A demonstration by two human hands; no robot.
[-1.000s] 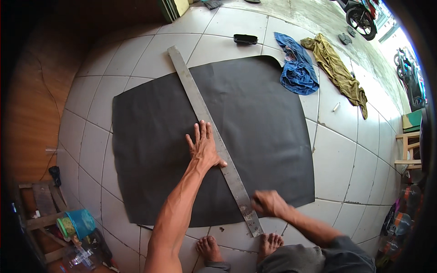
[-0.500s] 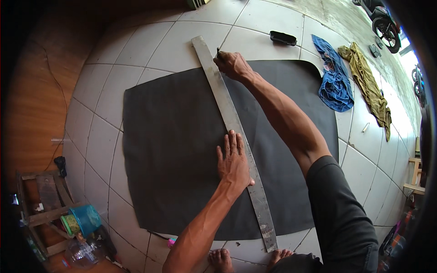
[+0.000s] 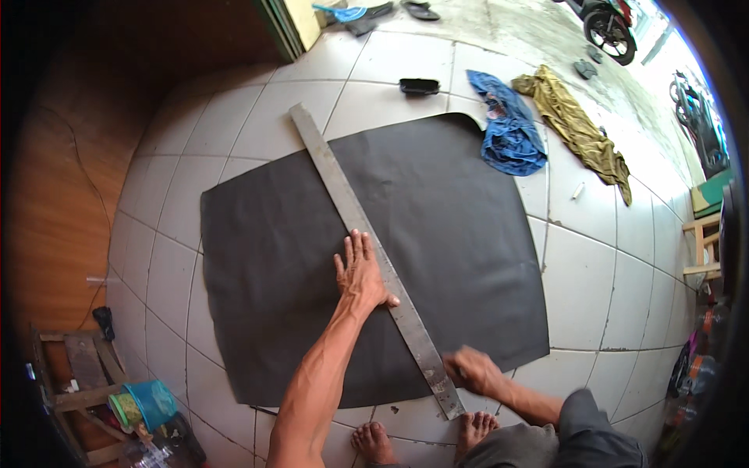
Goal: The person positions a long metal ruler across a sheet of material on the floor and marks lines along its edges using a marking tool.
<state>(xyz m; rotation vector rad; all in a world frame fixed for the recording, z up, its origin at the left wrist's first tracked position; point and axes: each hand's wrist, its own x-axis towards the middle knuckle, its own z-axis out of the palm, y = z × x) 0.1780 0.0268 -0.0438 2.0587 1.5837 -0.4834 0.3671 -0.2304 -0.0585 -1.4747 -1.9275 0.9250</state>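
A large dark grey sheet (image 3: 273, 273) lies on the tiled floor, its far right corner curling. Slantwise across it rests a long metal ruler (image 3: 343, 195), overhanging the sheet's far and near edges. My left hand (image 3: 360, 277) lies flat with fingers stretched out, pressing on the ruler and the sheet beside it. Close to the ruler's near end, on its right side, is my right hand (image 3: 474, 372). Its fingers are curled closed but smeared by motion, so what they hold cannot be made out.
Beyond the sheet are a black box-like object (image 3: 419, 86), a blue cloth (image 3: 511, 136) and an olive cloth (image 3: 581, 129). A small white stick (image 3: 577, 191) lies on the right tiles. At left stands a wooden frame (image 3: 74, 399) with a teal container (image 3: 152, 404). My feet (image 3: 374, 444) flank the ruler's near end.
My right hand, which gripped a small dark tool at the ruler's far end, has swept down along the ruler to its near end. My left hand stays on the ruler. The view has shifted.
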